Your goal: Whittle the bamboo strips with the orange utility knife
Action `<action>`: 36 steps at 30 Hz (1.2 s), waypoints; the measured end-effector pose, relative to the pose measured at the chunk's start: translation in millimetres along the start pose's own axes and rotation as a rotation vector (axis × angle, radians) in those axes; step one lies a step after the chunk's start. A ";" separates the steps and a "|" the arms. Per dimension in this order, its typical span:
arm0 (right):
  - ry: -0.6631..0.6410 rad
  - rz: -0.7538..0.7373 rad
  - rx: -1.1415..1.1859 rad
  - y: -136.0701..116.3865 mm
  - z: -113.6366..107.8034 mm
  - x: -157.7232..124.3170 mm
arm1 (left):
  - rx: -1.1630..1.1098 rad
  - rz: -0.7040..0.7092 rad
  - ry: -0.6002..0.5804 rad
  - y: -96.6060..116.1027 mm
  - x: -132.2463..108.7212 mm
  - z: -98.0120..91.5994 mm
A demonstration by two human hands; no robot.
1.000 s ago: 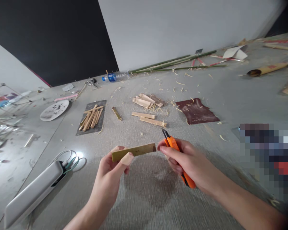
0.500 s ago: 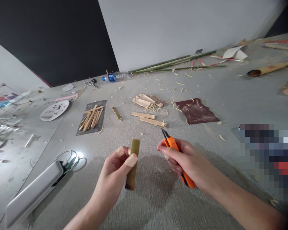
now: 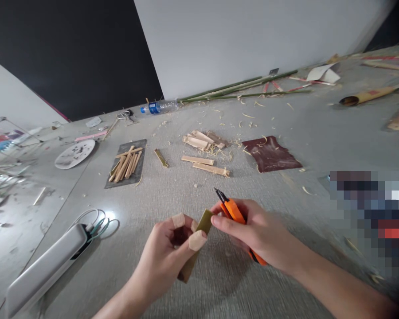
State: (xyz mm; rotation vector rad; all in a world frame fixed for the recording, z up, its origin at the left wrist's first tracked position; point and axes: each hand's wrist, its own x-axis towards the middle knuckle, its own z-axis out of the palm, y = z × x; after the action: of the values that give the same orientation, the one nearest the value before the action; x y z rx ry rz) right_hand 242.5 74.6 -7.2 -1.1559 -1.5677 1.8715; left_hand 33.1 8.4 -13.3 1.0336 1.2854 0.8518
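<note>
My left hand, with plasters on the thumb and a fingertip, is closed on a green-brown bamboo strip held at a slant, upper end to the right. My right hand grips an orange utility knife, its black tip pointing up and left. The right forefinger touches the strip's upper end. Both hands hover low over a grey woven mat.
Ahead on the floor lie pale cut bamboo pieces, a dark sheet with several sticks, a brown sandpaper sheet, a white plate, a water bottle and long green bamboo stalks. A white device with cables sits at left.
The strip went from level to upright to slanted in my left hand. My right hand with the knife has moved left and down until it touches the strip's top end.
</note>
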 end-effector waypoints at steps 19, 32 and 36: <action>0.138 -0.072 -0.059 7.4 0.5 0.4 | 0.346 -0.015 0.147 -0.6 4.3 -2.8; 0.078 -0.359 -0.647 2.5 17.6 -10.8 | -0.080 -0.146 0.252 -2.8 8.2 2.2; 0.036 -0.349 -0.685 6.3 20.0 -11.3 | -0.099 -0.142 0.253 -2.7 7.1 2.9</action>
State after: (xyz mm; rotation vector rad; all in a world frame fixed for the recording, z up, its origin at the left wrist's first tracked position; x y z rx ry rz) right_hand 233.6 52.7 -9.4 -1.0568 -2.3014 1.1055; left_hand 36.7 13.9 -18.3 0.7636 1.4944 0.9479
